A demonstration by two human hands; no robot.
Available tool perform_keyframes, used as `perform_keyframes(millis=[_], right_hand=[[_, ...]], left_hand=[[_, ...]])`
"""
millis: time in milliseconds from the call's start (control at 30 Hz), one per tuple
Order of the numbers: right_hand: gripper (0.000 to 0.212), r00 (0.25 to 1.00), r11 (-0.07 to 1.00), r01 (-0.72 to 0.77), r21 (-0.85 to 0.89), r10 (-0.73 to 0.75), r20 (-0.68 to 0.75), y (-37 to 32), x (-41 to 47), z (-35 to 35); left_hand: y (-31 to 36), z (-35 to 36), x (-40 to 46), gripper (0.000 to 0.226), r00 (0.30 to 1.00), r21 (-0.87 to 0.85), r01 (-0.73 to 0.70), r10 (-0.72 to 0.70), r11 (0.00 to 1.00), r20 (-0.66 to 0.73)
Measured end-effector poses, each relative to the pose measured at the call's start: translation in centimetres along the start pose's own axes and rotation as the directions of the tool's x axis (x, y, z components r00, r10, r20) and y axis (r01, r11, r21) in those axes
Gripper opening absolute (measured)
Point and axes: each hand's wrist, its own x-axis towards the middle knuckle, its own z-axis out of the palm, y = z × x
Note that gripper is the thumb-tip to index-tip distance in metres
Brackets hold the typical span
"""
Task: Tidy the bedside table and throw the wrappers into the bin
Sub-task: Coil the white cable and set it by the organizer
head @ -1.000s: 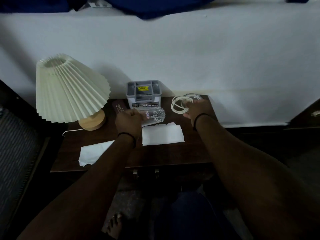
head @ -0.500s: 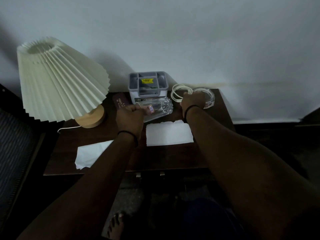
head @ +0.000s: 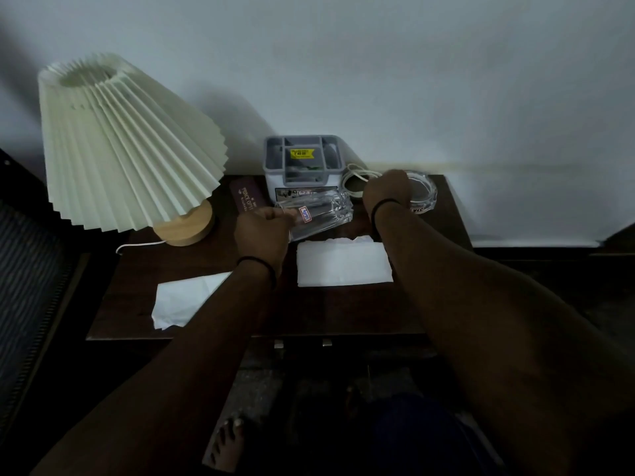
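On the dark wooden bedside table (head: 360, 314), a flat white paper wrapper (head: 343, 264) lies mid-top just before a tipped clear glass tumbler (head: 318, 213); a second crumpled white paper wrapper (head: 182, 300) lies front-left.

cream pleated lampshade (head: 123, 146), light wood lamp base (head: 187, 228), dark brown table (head: 343, 310), white napkins (head: 343, 262), grey organizer (head: 302, 159) with yellow label (head: 302, 153), clear glass (head: 319, 214).
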Motion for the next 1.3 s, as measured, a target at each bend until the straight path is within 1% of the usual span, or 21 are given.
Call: perform_keyframes(millis=[100, 200, 300, 400, 533, 633, 733, 833, 900, 1000, 1100, 1167, 1300], right_hand=[[0.035, 0.998, 0.993, 0.028, -0.116, -0.034, -0.055, 0.1, -0.4, -0.7], [0.033, 0.99, 0.983, 0.11, -0.144, -0.121, -0.069, 0.4, -1.3, -1.2], [0.033, 0.982, 0.981, 0.168, -0.098, -0.176, -0.076, 1.3, -1.9, -1.5], [0.032, 0.972, 0.97, 0.224, -0.09, -0.229, -0.047, 2.1, -2.2, -1.7], [0.031, 0.968, 0.969, 0.245, 0.026, -0.243, -0.065, 2.6, -2.8, -2.1], [0.032, 0.965, 0.961, 0.262, 0.092, -0.259, -0.049, 3.1, -3.2, -2.1], [0.029, 0.964, 0.96, 0.263, 0.1, -0.258, -0.064, 3.6, -3.7, -2.0], [0.027, 0.96, 0.959, 0.271, 0.083, -0.262, -0.1, 3.7, -3.5, -2.1], [0.027, 0.957, 0.963, 0.264, 0.051, -0.255, -0.138, 3.4, -3.0, -2.5], [0.026, 0.957, 0.963, 0.254, 0.085, -0.237, -0.169, 3.0, -2.8, -2.8], [0.024, 0.953, 0.947, 0.291, 0.134, -0.275, -0.126, 3.3, -4.2, -2.1], [0.021, 0.956, 0.943, 0.29, 0.163, -0.276, -0.102, 3.8, -5.3, -1.8], [0.019, 0.953, 0.942, 0.3, 0.153, -0.288, -0.097, 4.6, -7.3, -1.9]], left_hand=[[0.1, 0.2, -0.2, 0.006, 1.0, 0.037, 0.008, -0.009, 0.999, 0.014], [0.3, 0.4, -0.3, 0.005, 1.0, 0.033, 0.017, -0.017, 0.999, 0.015], [0.5, 0.7, -0.2, 0.005, 1.0, 0.051, 0.012, -0.013, 0.999, 0.023], [0.6, 0.9, -0.1, 0.014, 0.999, 0.1, 0.001, -0.004, 0.995, 0.035], [0.5, 1.0, 0.0, 0.016, 0.999, 0.124, -0.004, -0.002, 0.992, 0.052], [0.3, 0.9, -0.2, 0.013, 0.998, 0.145, -0.026, 0.018, 0.989, 0.058], [0.3, 0.7, -0.5, 0.009, 0.996, 0.192, -0.062, 0.048, 0.979, 0.074], [0.0, 0.4, -0.5, 0.019, 0.996, 0.224, -0.074, 0.06, 0.972, 0.067], [-0.1, 0.2, -0.4, 0.015, 0.996, 0.259, -0.074, 0.06, 0.963, 0.062], [-0.2, 0.0, -0.2, 0.011, 0.997, 0.299, -0.068, 0.057, 0.952, 0.047], [-0.1, -0.1, -0.5, 0.017, 0.997, 0.345, -0.069, 0.058, 0.936, 0.044], [0.0, -0.3, -0.9, 0.019, 0.996, 0.375, -0.081, 0.067, 0.924, 0.051], [0.1, -1.4, -2.1, 0.017, 0.994, 0.404, -0.11, 0.105, 0.908, 0.033]])
